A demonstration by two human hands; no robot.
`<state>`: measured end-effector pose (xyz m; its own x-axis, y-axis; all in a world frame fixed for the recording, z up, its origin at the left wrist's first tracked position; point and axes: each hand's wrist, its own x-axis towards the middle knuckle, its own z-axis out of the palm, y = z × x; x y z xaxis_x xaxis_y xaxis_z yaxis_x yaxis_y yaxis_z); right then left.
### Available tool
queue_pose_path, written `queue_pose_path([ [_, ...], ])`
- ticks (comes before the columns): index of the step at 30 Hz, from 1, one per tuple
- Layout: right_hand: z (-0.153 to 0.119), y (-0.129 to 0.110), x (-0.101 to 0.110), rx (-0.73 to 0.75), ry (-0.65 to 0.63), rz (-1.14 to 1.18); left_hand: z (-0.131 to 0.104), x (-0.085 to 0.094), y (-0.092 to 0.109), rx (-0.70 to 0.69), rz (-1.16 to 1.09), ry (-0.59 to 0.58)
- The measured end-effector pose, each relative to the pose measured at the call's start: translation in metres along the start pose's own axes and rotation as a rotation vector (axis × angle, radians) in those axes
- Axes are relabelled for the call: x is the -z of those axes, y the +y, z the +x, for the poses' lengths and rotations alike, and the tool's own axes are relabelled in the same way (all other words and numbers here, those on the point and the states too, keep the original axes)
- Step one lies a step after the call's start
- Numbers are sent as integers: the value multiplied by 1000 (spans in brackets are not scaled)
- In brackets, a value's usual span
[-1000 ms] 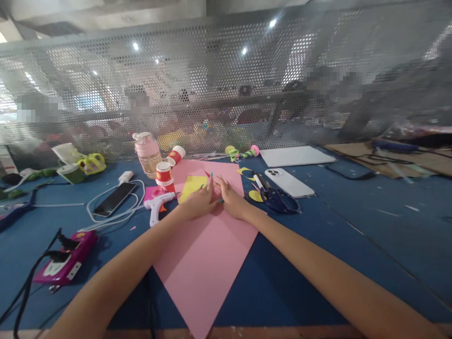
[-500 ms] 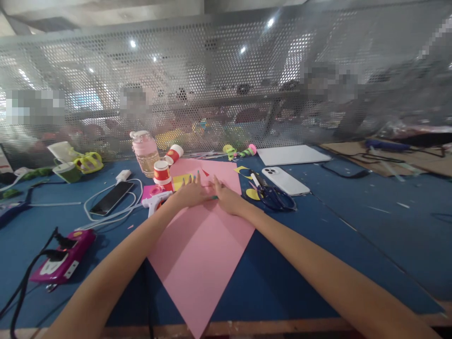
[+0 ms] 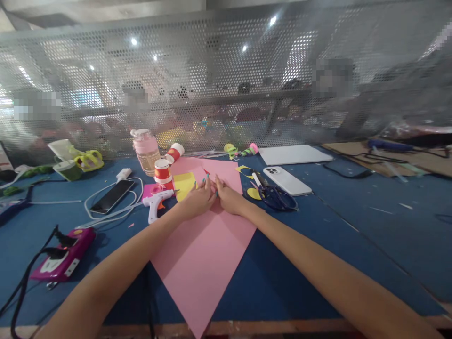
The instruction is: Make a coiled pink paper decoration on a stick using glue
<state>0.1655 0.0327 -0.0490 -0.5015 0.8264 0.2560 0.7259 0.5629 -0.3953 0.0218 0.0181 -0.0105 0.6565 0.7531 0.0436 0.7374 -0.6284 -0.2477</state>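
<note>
My left hand [image 3: 198, 200] and my right hand [image 3: 231, 197] meet over a large pink paper sheet [image 3: 203, 263]. Both hands have fingers curled in toward each other; whatever lies between the fingertips is hidden or too small to make out. A yellow paper piece [image 3: 184, 184] lies just left of my left fingers. Beside it are a white glue gun [image 3: 155, 203] and a red paper cup [image 3: 162, 172] with a white rim. Right of my right hand lie dark blue-handled scissors [image 3: 278, 197] and a yellow paper disc [image 3: 254, 193].
At left are a black phone [image 3: 113, 196] with a white cable and a magenta power strip [image 3: 65, 254]. A pink bottle [image 3: 146, 151] stands behind the cups. A white phone [image 3: 287, 181] and a white board [image 3: 294, 154] lie at right, before a perforated metal screen [image 3: 226, 84].
My left hand has drawn back slightly and turned; its spread fingers have gathered in toward my right hand. More of the yellow paper and glue gun shows. The right hand has barely moved.
</note>
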Motion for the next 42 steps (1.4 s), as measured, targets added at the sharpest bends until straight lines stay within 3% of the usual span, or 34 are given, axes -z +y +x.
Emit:
queue_pose_path([
  [7,2,-4,1,-34,-10,-34,4,-6,-1,120,-224,-51],
  [13,4,-2,-1,-63,-18,-42,8,-6,-7,131,-338,-69],
  [28,-2,-6,2,-4,62,-54,-2,-1,-1,137,-314,5],
  [42,-4,-6,-1,15,61,-15,-6,10,6,153,-294,-12],
])
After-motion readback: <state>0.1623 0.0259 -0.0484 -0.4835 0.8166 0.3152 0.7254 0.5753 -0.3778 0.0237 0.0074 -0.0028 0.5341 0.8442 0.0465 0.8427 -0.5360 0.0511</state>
